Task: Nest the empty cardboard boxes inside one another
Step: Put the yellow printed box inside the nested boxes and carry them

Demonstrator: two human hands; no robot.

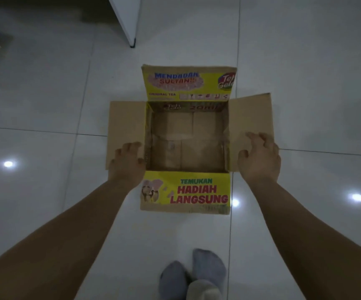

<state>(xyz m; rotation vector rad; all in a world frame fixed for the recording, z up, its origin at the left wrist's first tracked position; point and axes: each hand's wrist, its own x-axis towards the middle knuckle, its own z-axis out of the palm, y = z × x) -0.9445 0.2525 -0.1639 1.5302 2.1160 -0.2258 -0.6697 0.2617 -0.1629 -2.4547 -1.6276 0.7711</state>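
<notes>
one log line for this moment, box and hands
stage: box opened | cardboard box: on floor, four flaps out, empty | left hand: on left flap | right hand: on right flap | second box: none visible

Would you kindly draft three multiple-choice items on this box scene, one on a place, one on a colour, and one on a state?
1. Where does the left hand rest?
A. on the box's left side flap
B. inside the box
C. on the floor

2. What colour is the printed near flap behind its lettering?
A. blue
B. white
C. yellow

3. What state is the cardboard box in?
A. taped shut
B. open and empty
C. open with a smaller box inside

Answers:
1 A, its fingers lie on the plain brown left flap.
2 C, red and green lettering sits on yellow.
3 B, all four flaps spread outward and only the bare bottom shows.
</notes>
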